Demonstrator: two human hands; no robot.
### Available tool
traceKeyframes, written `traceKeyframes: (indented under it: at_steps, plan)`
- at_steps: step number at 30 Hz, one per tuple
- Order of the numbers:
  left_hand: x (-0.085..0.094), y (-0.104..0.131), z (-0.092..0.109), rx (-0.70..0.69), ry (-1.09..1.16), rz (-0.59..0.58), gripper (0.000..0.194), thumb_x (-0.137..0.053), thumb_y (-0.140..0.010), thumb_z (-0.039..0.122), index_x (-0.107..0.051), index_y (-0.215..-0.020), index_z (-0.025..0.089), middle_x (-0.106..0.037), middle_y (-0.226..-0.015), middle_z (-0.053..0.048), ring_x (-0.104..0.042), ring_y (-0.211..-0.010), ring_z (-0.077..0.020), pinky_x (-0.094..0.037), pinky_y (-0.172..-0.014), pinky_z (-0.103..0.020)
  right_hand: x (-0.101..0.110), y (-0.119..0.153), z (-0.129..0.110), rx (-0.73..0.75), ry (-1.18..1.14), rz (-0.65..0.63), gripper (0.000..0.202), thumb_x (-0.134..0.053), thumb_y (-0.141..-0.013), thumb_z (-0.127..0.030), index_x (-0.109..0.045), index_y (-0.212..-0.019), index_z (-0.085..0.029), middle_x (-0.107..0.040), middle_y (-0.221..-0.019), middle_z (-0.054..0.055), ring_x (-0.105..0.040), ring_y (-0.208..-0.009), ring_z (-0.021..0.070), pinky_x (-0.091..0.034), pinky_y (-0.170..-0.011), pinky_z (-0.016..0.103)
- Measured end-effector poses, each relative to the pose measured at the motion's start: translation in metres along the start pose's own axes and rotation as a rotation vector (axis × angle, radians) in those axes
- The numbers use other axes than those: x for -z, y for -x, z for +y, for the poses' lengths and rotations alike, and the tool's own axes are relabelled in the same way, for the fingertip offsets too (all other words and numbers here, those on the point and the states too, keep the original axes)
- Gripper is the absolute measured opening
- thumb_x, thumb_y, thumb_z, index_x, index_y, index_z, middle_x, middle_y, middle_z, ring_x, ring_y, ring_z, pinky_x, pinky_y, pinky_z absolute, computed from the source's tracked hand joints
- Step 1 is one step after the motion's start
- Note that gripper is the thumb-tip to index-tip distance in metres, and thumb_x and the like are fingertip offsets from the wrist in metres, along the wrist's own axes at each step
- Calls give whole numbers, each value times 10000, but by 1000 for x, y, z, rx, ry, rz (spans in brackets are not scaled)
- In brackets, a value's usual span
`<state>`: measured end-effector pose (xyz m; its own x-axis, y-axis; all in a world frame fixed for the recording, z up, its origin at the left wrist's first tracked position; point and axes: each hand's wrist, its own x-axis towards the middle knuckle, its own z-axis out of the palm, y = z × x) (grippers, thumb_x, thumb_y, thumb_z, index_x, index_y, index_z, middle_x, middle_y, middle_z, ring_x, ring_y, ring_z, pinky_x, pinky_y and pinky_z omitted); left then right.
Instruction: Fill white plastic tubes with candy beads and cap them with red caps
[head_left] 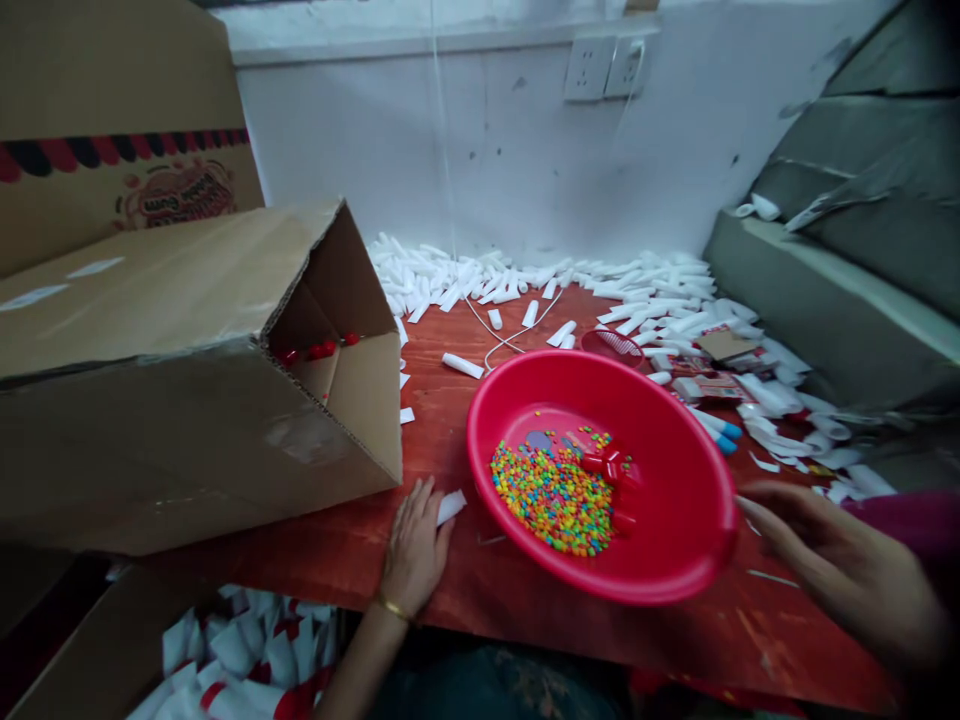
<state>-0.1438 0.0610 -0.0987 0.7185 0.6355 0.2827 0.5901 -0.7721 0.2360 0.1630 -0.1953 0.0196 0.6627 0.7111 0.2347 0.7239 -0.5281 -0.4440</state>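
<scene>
My left hand (416, 545), with a thin bracelet at the wrist, rests on the red tabletop between the carton and the basin. A short white tube (451, 506) sticks out between its thumb and forefinger. To the right, a red plastic basin (679, 470) holds a heap of small multicoloured candies (555, 500). Several glossy red pieces (611, 465) lie in it among the candies. My right hand (832, 560), somewhat blurred, reaches to the basin's right rim. Its fingers are apart, and the tips are at or very near the rim; I see nothing in them.
An open cardboard carton (187, 420) lies at left with red pieces inside. Many white tubes (652, 300) are strewn along the wall. A red mesh strainer (611, 347) sits behind the basin. Below the table's edge, a box holds white-and-red tubes (255, 650). Grey wrapped stacks (840, 290) stand right.
</scene>
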Motion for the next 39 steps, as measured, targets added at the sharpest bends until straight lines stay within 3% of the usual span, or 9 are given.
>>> traceKeyframes:
  at_steps: [2, 5, 10, 14, 19, 22, 26, 33, 39]
  plan:
    - [-1, 17, 0, -29, 23, 48, 324, -420, -866, 241, -469, -1169, 138, -458, -1305, -141, -380, -1240, -269, -388, -975, -462, -12, -37, -21, 195, 51, -171, 303, -475, -812, -440, -562, -1001, -221, -657, -921, 73, -628, -751, 208, -505, -627, 289]
    - [1, 30, 3, -27, 43, 53, 346, -419, -871, 246, -447, -1204, 155, -448, -1318, -132, -371, -1250, -258, -383, -976, -482, -44, -83, -51, 449, 348, -465, 363, -471, -794, -218, -524, -1150, -167, -595, -1101, 138, -599, -916, 257, -476, -685, 323]
    - [8, 29, 7, 3, 81, 45, 354, -445, -857, 244, -461, -1201, 159, -451, -1319, -121, -369, -1252, -247, -378, -987, -478, -90, -113, -68, 718, 582, -782, 347, -387, -822, -69, -551, -1115, -156, -625, -1004, 141, -613, -868, 243, -441, -624, 294]
    - [12, 26, 8, 12, 103, 44, 331, -460, -850, 235, -485, -1170, 155, -468, -1305, -118, -379, -1246, -246, -380, -988, -473, -97, -109, -74, 696, 609, -779, 227, -496, -835, -269, -595, -981, -127, -657, -859, 137, -628, -759, 247, -419, -566, 283]
    - [11, 28, 9, 11, 104, 50, 337, -472, -842, 221, -487, -1169, 139, -469, -1303, -126, -383, -1241, -252, -374, -989, -483, -91, -98, -83, 569, 595, -793, 431, -389, -857, -496, -612, -950, -138, -663, -809, 138, -629, -737, 269, -420, -565, 318]
    - [9, 29, 8, 10, 102, 57, 347, -467, -846, 225, -482, -1181, 136, -468, -1303, -128, -386, -1238, -258, -379, -983, -486, -84, -100, -80, 642, 523, -806, 440, -527, -775, -350, -514, -1174, -165, -634, -1009, 142, -614, -850, 272, -426, -601, 313]
    - [9, 29, 8, 16, 103, 64, 345, -456, -852, 232, -483, -1184, 145, -476, -1297, -126, -388, -1236, -258, -372, -989, -477, -82, -104, -74, 818, 481, -837, 458, -443, -770, -89, -505, -1203, -226, -613, -1061, 107, -613, -845, 217, -411, -601, 272]
    - [12, 28, 10, 23, 121, 54, 333, -455, -847, 225, -495, -1166, 140, -471, -1302, -125, -385, -1240, -254, -375, -991, -473, -90, -99, -82, 879, 572, -756, 221, -491, -841, -238, -581, -1024, -154, -619, -945, 110, -607, -761, 213, -390, -546, 256]
    - [13, 27, 9, 35, 127, 47, 338, -457, -847, 229, -487, -1174, 148, -469, -1305, -119, -374, -1249, -250, -368, -999, -471, -118, -118, -117, 960, 685, -576, 237, -369, -868, -88, -574, -985, -110, -611, -917, 129, -596, -713, 205, -350, -506, 264]
